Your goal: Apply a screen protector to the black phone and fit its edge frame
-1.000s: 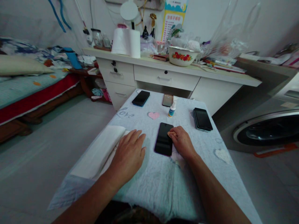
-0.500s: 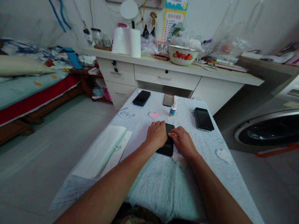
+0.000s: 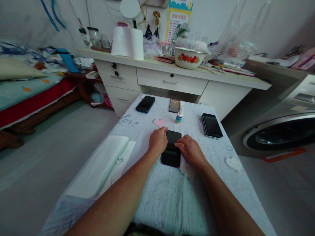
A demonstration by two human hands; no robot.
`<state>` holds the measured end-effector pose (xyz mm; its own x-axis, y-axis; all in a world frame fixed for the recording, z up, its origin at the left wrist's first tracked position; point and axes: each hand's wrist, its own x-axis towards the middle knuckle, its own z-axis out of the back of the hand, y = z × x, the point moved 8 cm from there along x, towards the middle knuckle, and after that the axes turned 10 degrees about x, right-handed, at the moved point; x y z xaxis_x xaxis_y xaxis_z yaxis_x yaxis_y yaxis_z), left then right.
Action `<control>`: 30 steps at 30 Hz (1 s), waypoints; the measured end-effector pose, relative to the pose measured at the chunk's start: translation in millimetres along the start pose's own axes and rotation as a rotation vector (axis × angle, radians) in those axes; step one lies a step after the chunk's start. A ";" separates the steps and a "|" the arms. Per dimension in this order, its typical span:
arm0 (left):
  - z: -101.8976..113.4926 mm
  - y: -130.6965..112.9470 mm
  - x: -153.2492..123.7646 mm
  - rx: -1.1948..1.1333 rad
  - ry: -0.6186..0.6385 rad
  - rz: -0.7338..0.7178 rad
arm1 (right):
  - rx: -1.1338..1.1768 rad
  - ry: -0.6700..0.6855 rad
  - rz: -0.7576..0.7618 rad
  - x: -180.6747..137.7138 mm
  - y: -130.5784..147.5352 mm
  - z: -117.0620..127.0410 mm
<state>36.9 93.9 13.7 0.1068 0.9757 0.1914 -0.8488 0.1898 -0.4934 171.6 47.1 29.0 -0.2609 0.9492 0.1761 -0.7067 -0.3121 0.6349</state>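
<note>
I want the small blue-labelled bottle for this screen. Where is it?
In the head view, the small bottle stands upright mid-table, just beyond the nearest black phone, between the pink heart and the phone at the right.

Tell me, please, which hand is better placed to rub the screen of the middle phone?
Probably the right. The right hand pinches a small tan pad against the phone, on its screen, while the left hand rests on the phone's left edge, fit only to steady it.

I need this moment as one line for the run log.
left hand: holds phone edge | right hand: pinches tan pad on phone | nearby: small bottle
</note>
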 end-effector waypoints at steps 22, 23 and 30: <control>-6.3 -5.4 2.2 0.093 -0.010 -0.103 | -0.093 -0.081 -0.003 13.9 -8.3 9.8; -5.9 -5.9 1.9 0.095 -0.014 -0.106 | -0.110 -0.089 -0.007 16.6 -9.6 10.6; -4.6 -7.2 2.1 0.081 -0.018 -0.116 | -0.189 -0.103 -0.040 38.6 -19.5 11.7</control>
<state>45.6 95.2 13.8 0.1978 0.9456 0.2581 -0.8706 0.2905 -0.3971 183.0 90.2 32.2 -0.1682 0.9571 0.2359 -0.8283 -0.2669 0.4927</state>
